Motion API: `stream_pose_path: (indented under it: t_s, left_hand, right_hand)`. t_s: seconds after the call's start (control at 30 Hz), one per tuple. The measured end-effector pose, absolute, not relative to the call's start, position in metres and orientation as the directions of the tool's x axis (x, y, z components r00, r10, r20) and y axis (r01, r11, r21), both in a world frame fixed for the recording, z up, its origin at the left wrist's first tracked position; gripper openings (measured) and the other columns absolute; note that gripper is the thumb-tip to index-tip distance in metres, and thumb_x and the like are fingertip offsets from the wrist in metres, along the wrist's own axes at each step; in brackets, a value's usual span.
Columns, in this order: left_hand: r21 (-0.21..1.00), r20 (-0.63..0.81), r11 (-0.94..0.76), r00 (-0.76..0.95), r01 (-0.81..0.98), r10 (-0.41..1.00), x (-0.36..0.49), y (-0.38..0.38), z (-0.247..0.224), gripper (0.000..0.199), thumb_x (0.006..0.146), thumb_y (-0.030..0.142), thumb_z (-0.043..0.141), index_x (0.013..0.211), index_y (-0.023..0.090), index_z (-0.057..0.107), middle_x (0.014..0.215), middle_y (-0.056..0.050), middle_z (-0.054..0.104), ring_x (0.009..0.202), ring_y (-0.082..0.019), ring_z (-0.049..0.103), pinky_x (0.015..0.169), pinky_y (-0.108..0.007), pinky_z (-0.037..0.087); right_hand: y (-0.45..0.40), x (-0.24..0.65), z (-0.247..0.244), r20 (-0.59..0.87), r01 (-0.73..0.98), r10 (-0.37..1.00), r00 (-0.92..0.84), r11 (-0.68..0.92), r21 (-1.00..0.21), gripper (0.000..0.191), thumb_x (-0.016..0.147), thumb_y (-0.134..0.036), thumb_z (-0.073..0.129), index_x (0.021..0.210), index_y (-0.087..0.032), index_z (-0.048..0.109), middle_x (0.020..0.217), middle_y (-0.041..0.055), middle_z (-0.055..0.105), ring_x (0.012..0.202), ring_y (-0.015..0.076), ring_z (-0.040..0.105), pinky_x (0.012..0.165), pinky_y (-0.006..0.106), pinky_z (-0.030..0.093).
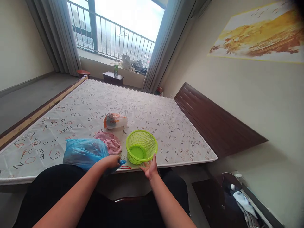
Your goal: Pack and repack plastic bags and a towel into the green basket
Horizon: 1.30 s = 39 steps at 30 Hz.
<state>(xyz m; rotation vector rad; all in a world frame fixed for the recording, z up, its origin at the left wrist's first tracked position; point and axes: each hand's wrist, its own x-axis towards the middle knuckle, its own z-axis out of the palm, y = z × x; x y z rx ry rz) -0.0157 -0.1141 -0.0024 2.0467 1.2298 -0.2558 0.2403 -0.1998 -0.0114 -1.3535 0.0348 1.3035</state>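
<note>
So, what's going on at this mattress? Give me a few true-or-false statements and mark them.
The left hand holds a blue plastic bag: true.
The green basket sits upside down on the mattress: false, its open side faces up.
A pink cloth lies against the bag: true.
The right hand clutches the basket: false, it is open, palm up, beside the basket.

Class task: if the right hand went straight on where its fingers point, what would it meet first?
Probably the lime-green plastic mesh basket, right at the fingertips of the right hand; depth is unclear, so they may already touch.
</note>
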Motion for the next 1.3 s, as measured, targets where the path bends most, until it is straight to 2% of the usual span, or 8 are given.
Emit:
stream_pose_path:
  t_s: [0.13,0.33,0.53,0.7,0.8,1.0,1.17,1.3]
  left_hand:
    - [0.539,-0.445,-0.276,0.547,0.796,0.709,-0.014,-0.109,-0.005,0.030,0.074,0.022,0.063,0.102,0.017,0.072,0.103,-0.014,0.074,0.099,-0.033,0.069,0.087,-0.039,0.050]
    - [0.731,-0.175,-0.264,0.547,0.629,0.819,-0.013,-0.101,0.003,0.026,0.091,0.028,0.051,0.107,0.020,0.070,0.104,-0.009,0.074,0.102,-0.026,0.068,0.095,-0.035,0.049]
    - [0.944,0.036,-0.139,0.325,0.299,0.945,-0.011,-0.096,0.024,0.033,0.090,0.040,0.053,0.111,0.018,0.067,0.108,-0.009,0.073,0.105,-0.024,0.065,0.098,-0.036,0.052]
    - [0.980,-0.107,0.150,0.290,-0.130,0.951,-0.004,-0.101,0.037,0.053,0.082,0.048,0.067,0.122,0.015,0.060,0.105,-0.009,0.073,0.081,-0.022,0.071,0.075,-0.041,0.061]
    - [0.919,-0.183,0.287,0.353,-0.270,0.917,0.000,-0.103,0.037,0.059,0.079,0.045,0.074,0.127,0.016,0.058,0.111,-0.011,0.073,0.084,-0.024,0.073,0.078,-0.043,0.061]
    - [0.832,-0.269,0.466,0.515,-0.302,0.814,0.009,-0.110,0.028,0.067,0.078,0.043,0.078,0.133,0.011,0.058,0.116,-0.017,0.073,0.095,-0.027,0.074,0.089,-0.043,0.057]
    - [0.854,-0.321,0.500,0.612,-0.142,0.723,0.013,-0.120,0.026,0.069,0.078,0.038,0.076,0.140,0.014,0.057,0.115,-0.015,0.075,0.093,-0.026,0.073,0.082,-0.036,0.054]
    - [0.884,-0.268,0.453,0.669,-0.115,0.693,0.018,-0.126,0.026,0.069,0.075,0.030,0.074,0.141,0.016,0.057,0.127,-0.015,0.072,0.111,-0.028,0.068,0.091,-0.035,0.051]
  right_hand:
    - [-0.195,0.244,-0.008,-0.681,-0.590,0.628,0.377,-0.404,-0.699,0.042,0.084,-0.041,0.070,0.121,-0.032,0.053,0.126,0.0049,0.064,0.108,0.0249,0.066,0.082,0.054,0.058]
    - [-0.195,0.260,-0.019,-0.714,-0.735,0.568,0.409,-0.258,-0.627,0.038,0.084,-0.015,0.045,0.120,-0.023,0.053,0.092,0.0043,0.071,0.076,0.0210,0.073,0.072,0.045,0.063]
    - [-0.194,0.300,-0.016,-0.685,-0.720,0.482,0.546,-0.148,-0.678,0.045,0.090,-0.026,0.044,0.135,-0.022,0.048,0.110,0.0094,0.070,0.087,0.0223,0.073,0.074,0.041,0.064]
    - [-0.192,0.305,-0.013,-0.674,-0.682,0.444,0.590,-0.173,-0.711,0.055,0.098,-0.056,0.034,0.149,-0.036,0.036,0.146,0.0118,0.053,0.113,0.0254,0.068,0.080,0.045,0.062]
    - [-0.196,0.278,-0.012,-0.674,-0.638,0.435,0.597,-0.252,-0.727,0.060,0.098,-0.065,0.025,0.153,-0.041,0.030,0.155,0.0109,0.043,0.126,0.0263,0.062,0.083,0.048,0.060]
    - [-0.211,0.186,-0.002,-0.496,-0.449,0.807,0.319,-0.332,-0.829,0.059,0.093,-0.061,0.053,0.145,-0.037,0.042,0.159,0.0084,0.040,0.145,0.0251,0.041,0.094,0.044,0.052]
    - [-0.216,0.159,0.011,-0.398,-0.424,0.913,0.095,-0.324,-0.846,0.060,0.079,-0.047,0.076,0.131,-0.029,0.053,0.129,0.0070,0.065,0.101,0.0197,0.067,0.079,0.031,0.053]
    - [-0.218,0.158,0.006,-0.369,-0.481,0.922,0.121,-0.271,-0.834,0.040,0.073,-0.038,0.079,0.106,-0.022,0.062,0.087,-0.0024,0.067,0.064,0.0090,0.058,0.061,0.021,0.047]
